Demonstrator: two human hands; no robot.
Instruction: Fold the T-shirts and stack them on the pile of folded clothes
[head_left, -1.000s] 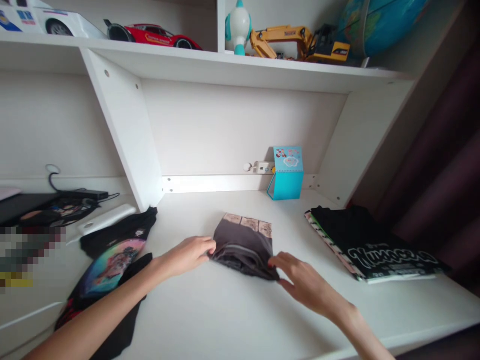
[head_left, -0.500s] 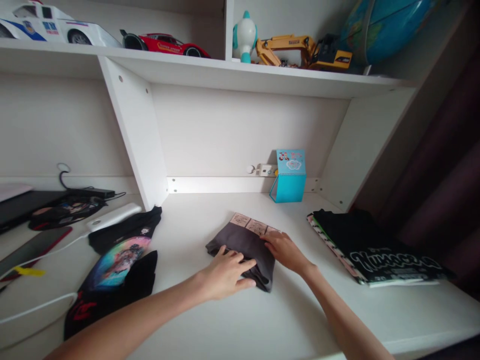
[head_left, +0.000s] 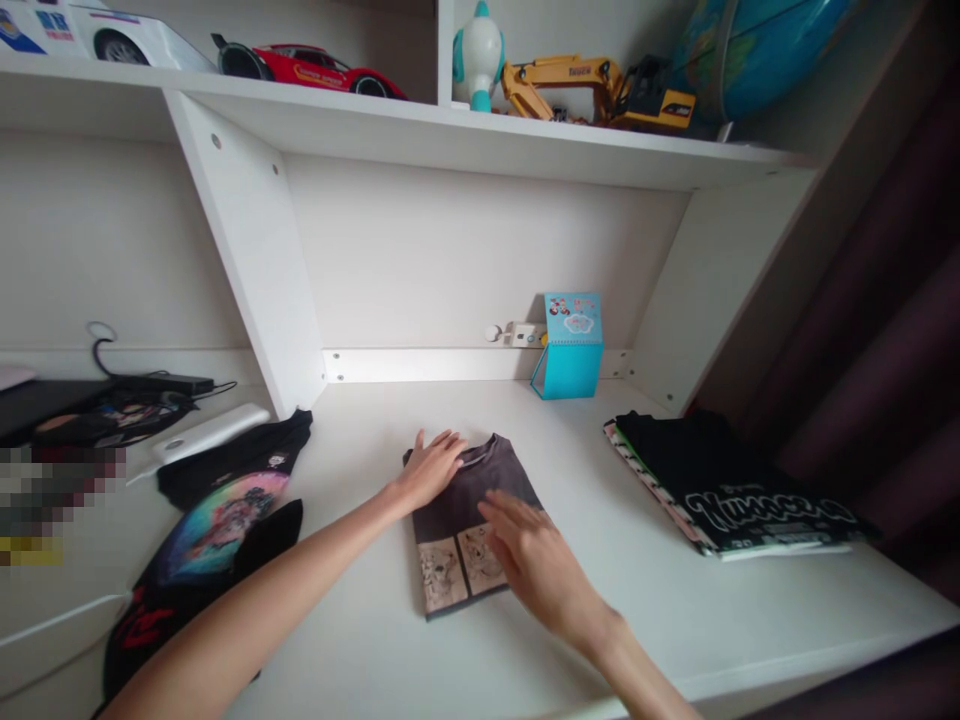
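Observation:
A dark grey T-shirt (head_left: 469, 497) lies folded into a rectangle on the white desk (head_left: 360, 640). Its neckline points to the back, and a panel of pale printed pictures shows along its front end. My left hand (head_left: 433, 468) rests with fingers outstretched on the shirt's back left corner, by the collar. Over the right side of the shirt is my right hand (head_left: 536, 560), palm down with its fingers extended; whether it presses on the cloth I cannot tell. Neither hand grips anything.
To the right lies a stack of folded shirts (head_left: 739, 500), a black one on top. A black shirt with a colourful print (head_left: 225, 520) is spread at left, near a white power strip (head_left: 210, 433) and cables. A blue desk calendar (head_left: 571, 350) stands behind; toys line the shelf (head_left: 360, 120).
The shirt has turned over and round: its collar now faces the back and its printed panel the front. My left hand moved to the back left, my right hand nearer the front.

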